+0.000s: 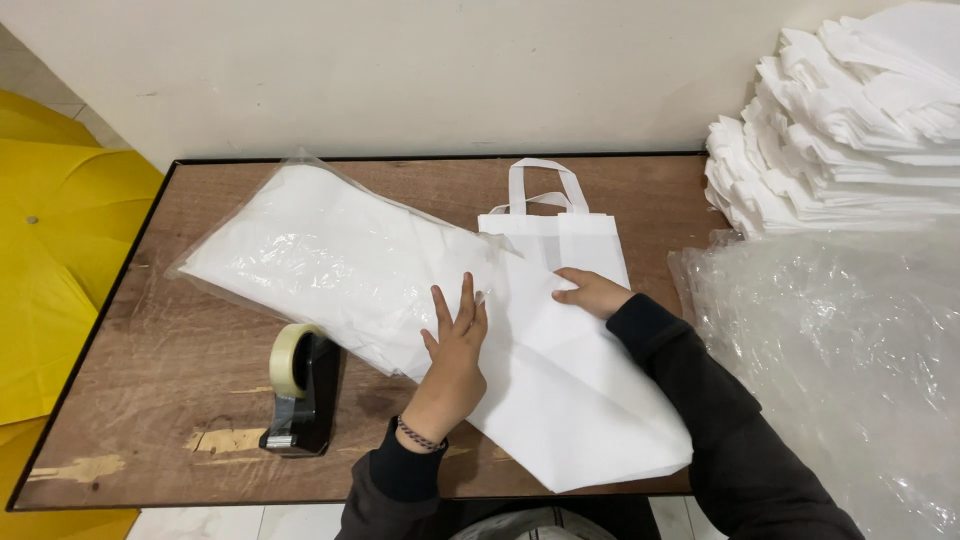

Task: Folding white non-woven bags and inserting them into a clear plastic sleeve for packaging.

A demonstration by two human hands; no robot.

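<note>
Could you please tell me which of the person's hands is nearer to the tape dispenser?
Left. The left hand lies just right of the tape dispenser; the right hand is farther right.

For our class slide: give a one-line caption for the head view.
Both hands, left and right, press flat on a white bag on a table beside a tape dispenser.

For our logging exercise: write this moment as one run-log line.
left hand: flat on white bag stack | right hand: on stack edge | tape dispenser: left, apart | table: wooden
</note>
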